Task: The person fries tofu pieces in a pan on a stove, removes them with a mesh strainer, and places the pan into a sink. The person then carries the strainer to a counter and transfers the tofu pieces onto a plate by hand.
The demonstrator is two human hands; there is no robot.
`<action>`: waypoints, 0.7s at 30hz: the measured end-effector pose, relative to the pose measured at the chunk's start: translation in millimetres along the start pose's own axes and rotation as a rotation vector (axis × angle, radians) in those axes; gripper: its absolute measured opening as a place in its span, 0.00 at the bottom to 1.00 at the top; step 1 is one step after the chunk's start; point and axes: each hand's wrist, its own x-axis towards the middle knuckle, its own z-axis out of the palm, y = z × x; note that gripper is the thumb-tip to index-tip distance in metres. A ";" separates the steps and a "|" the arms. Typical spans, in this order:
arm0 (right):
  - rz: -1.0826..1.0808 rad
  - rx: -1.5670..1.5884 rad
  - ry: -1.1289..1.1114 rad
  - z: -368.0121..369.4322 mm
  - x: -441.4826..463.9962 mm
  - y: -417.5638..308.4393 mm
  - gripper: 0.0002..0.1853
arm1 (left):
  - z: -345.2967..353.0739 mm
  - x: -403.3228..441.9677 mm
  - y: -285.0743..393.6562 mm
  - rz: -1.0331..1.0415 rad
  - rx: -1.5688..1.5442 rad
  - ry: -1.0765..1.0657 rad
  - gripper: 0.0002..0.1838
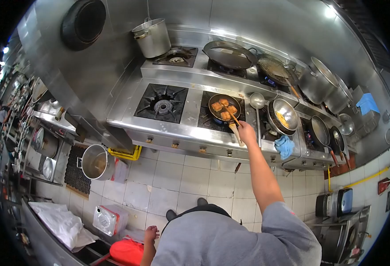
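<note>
**Right hand (247,134) holds a wooden stick (235,119) at the frying pan (215,115)**

The frying pan sits on a burner of the steel counter (190,125), between one and two o'clock from the middle of the view. Browned pieces of food (225,115) lie inside it. The right hand is near five o'clock of the pan; its fingers are pinching the wooden stick, whose far end reaches among these pieces. The pale pan handle (235,131) is just beside this hand.

From the pan, a ladle (257,101) lies between two and three o'clock, a metal bowl (288,110) with yellow food (282,119) at three, a blue cloth (284,147) at four, and a wok (225,56) at twelve.

The left hand (152,233) is low beside the body, at seven o'clock of the pan. Its fingers look loosely bent; I cannot tell how far they close. A red bag (127,251) is near it, at eight o'clock.
</note>
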 end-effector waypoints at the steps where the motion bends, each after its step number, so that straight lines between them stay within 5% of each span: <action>1: 0.000 0.000 -0.001 0.0 -0.1 0.1 0.18 | 0.4 -2.4 0.6 -0.009 0.018 -0.002 0.13; 21: 0.017 0.054 -0.039 -7.9 -15.5 8.4 0.18 | 0.9 1.1 19.2 0.024 0.006 -0.001 0.14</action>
